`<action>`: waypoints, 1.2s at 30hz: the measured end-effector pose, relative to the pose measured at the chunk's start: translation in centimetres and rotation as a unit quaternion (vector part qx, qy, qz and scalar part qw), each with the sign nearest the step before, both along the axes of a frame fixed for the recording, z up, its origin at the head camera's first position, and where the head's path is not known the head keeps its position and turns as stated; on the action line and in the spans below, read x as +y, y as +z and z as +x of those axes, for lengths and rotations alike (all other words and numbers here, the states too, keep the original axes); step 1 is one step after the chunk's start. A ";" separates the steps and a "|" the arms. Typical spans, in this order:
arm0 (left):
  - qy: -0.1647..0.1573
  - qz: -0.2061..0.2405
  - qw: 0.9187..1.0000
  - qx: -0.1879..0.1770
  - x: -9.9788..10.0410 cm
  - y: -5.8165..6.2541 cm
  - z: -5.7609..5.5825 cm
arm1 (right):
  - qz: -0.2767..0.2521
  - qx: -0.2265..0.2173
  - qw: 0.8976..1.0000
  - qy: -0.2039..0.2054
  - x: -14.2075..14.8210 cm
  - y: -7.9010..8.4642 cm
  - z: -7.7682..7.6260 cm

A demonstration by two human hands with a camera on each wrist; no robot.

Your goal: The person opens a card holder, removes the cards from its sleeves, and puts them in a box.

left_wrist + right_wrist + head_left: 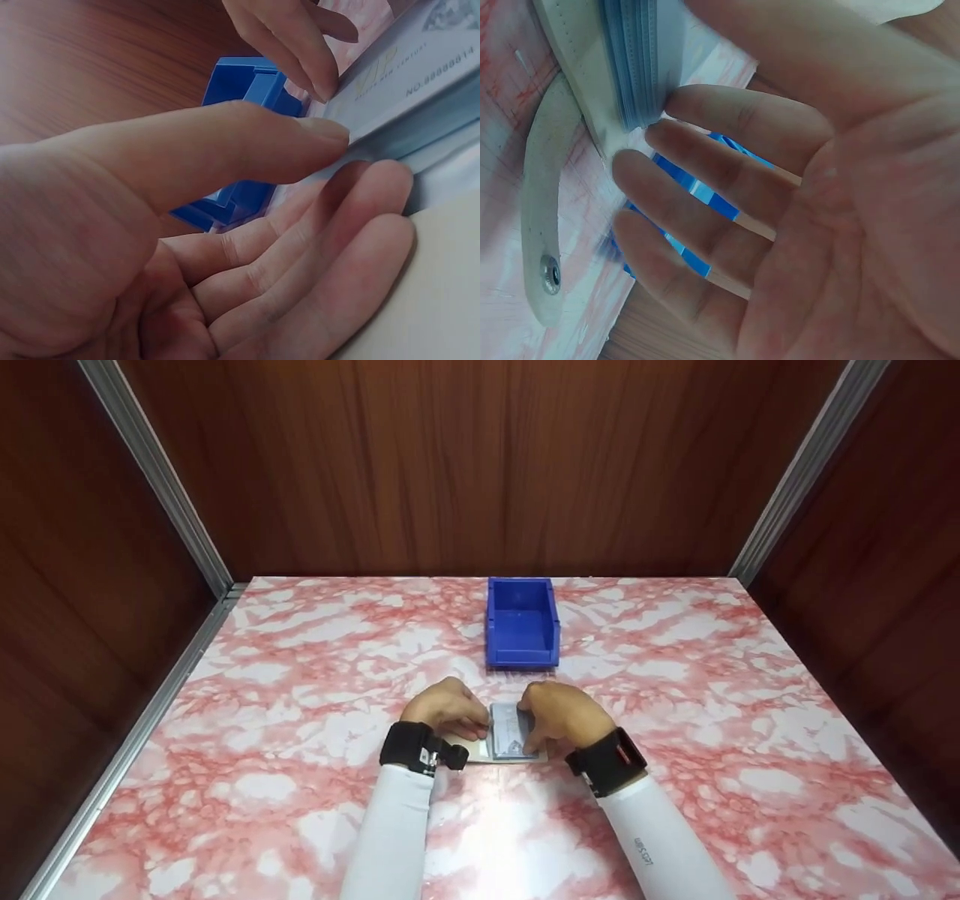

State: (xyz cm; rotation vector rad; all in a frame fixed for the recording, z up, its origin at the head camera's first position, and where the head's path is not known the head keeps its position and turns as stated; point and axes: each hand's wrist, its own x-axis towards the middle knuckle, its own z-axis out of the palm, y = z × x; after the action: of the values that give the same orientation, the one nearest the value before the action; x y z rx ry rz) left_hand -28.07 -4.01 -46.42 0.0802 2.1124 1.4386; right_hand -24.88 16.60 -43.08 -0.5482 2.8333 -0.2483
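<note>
- We see the left hand [448,709] and the right hand [566,712] bent inward at the wrist, facing each other across a card holder [439,289].
- The holder lies on the worktop [300,735] between them, pale cover beneath, its stack of clear pages [507,727] upward; we read "VIP" on the top card [405,71].
- The left grip is loosely open, thumb extended, fingers softly bent beside the stack; we can't be sure whether its thumb tip touches the page edge.
- The right grip is wide, its fingers nearly straight and fanned, fingertips at the stack's edge.
- Near the right fingers we see the strap [544,202] with its metal snap [550,276].
- Beyond both hands stands a blue bin [525,658].
</note>
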 end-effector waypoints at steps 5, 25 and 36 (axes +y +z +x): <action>-0.002 0.012 1.000 0.000 -0.1 -0.2 0.0 | -0.002 -0.015 1.000 -0.018 -0.1 0.0 0.1; -0.001 0.015 1.000 -0.003 0.0 -0.1 -0.2 | -0.019 0.021 1.000 0.004 -0.2 -0.2 0.2; 0.001 -0.009 1.000 0.002 0.1 0.0 -0.1 | -0.038 0.038 0.998 0.024 -0.5 -0.5 0.3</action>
State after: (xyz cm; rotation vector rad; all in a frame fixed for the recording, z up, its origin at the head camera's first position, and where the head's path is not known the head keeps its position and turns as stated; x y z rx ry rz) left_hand -28.19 -3.89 -46.38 0.0740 2.1295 1.4225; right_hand -24.54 16.12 -43.63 -0.6553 2.8900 -0.3328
